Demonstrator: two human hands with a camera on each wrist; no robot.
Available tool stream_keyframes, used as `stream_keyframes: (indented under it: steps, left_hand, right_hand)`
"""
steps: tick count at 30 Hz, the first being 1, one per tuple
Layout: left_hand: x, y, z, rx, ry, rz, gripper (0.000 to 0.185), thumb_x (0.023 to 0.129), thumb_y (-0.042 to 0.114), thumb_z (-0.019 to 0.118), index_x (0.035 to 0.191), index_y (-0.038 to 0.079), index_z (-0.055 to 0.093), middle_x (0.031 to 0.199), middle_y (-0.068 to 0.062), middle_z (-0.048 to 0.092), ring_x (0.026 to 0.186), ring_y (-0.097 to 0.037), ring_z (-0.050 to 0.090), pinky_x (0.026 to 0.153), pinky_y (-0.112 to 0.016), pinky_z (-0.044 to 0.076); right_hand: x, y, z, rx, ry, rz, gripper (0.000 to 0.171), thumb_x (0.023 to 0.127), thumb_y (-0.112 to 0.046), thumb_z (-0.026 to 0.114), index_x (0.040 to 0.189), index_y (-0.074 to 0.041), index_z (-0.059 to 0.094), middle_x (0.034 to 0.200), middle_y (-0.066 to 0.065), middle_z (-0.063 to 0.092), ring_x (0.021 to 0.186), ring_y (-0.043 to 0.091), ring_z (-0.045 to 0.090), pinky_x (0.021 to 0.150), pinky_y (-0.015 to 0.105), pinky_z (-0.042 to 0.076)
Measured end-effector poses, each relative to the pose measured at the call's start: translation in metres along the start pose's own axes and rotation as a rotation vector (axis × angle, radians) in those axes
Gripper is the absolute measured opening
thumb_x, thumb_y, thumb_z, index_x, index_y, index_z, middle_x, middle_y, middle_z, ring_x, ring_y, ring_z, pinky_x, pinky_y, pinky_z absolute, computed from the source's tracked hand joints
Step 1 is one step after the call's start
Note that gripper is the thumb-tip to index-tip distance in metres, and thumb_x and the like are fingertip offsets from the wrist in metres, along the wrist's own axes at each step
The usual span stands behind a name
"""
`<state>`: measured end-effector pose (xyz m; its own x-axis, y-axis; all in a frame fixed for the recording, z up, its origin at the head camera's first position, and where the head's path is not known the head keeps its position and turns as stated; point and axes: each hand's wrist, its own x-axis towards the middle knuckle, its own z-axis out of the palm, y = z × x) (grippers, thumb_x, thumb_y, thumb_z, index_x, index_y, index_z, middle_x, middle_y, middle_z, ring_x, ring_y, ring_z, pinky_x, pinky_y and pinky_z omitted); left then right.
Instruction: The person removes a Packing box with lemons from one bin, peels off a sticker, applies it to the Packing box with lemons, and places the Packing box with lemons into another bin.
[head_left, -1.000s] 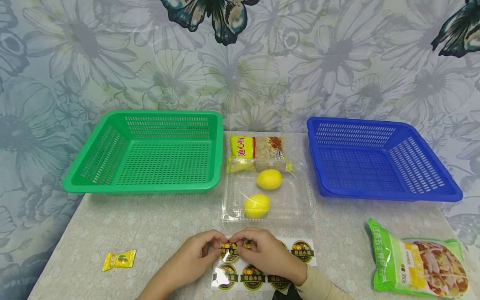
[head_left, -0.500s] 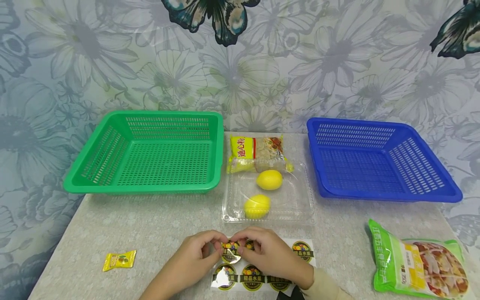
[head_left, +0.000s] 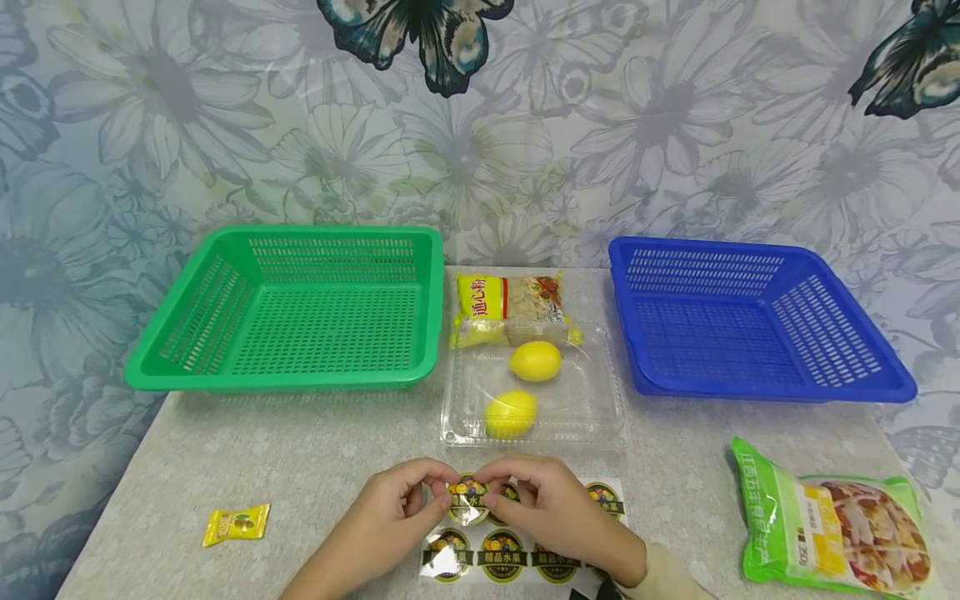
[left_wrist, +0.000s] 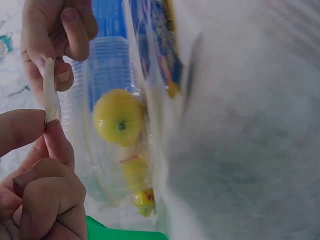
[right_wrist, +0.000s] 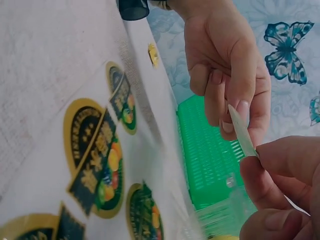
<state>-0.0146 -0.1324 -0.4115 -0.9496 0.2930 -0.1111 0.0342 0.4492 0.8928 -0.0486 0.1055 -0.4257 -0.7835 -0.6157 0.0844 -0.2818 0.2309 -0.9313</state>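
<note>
Glossy round sticker [head_left: 467, 497], one, low centre of frame, pinched between left hand [head_left: 390, 521] and right hand [head_left: 551, 512] above the sticker sheet [head_left: 517, 554]. Two lemons [head_left: 535, 361] in one clear tray [head_left: 600, 412]; two baskets, green [head_left: 288, 308] and blue [head_left: 750, 321].

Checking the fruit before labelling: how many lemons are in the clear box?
2. One lemon lies toward the back of the clear box, the other lemon nearer the front left; none seems hidden.

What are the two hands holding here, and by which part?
Both hands pinch one round sticker by its opposite edges: the left hand on its left edge, the right hand on its right, just above the sticker sheet.
</note>
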Motion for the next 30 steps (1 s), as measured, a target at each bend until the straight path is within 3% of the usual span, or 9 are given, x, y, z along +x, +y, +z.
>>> stream_keyframes:
  steps: [5,15,30]
  left_hand:
    - [0.001,0.009,0.001,0.047,0.009,0.066,0.008,0.096,0.027,0.066,0.103,0.031,0.068,0.082,0.011,0.060,0.055,0.004,0.040,0.049,-0.019,0.040]
    - [0.009,0.021,-0.001,0.044,0.045,0.170,0.010,0.097,0.029,0.066,0.107,0.030,0.066,0.088,0.014,0.062,0.053,0.004,0.035,0.046,-0.019,0.038]
    - [0.023,0.043,-0.001,0.106,0.101,0.193,0.016,0.094,0.027,0.069,0.110,0.029,0.068,0.092,0.015,0.063,0.054,0.001,0.038,0.048,-0.020,0.039]
  right_hand:
    - [-0.004,-0.007,-0.004,-0.003,0.033,-0.066,0.018,0.097,-0.019,0.066,0.114,-0.016,0.072,0.093,0.001,0.072,0.045,-0.009,0.030,0.037,0.012,0.031]
    - [-0.005,-0.013,-0.017,-0.053,0.119,-0.162,0.020,0.094,-0.010,0.067,0.113,-0.012,0.072,0.093,0.003,0.072,0.049,-0.008,0.033,0.039,0.012,0.032]
    - [-0.003,-0.022,-0.037,-0.077,0.172,-0.194,0.024,0.094,-0.005,0.066,0.117,-0.009,0.071,0.080,0.003,0.064,0.047,-0.004,0.034,0.040,0.015,0.032]
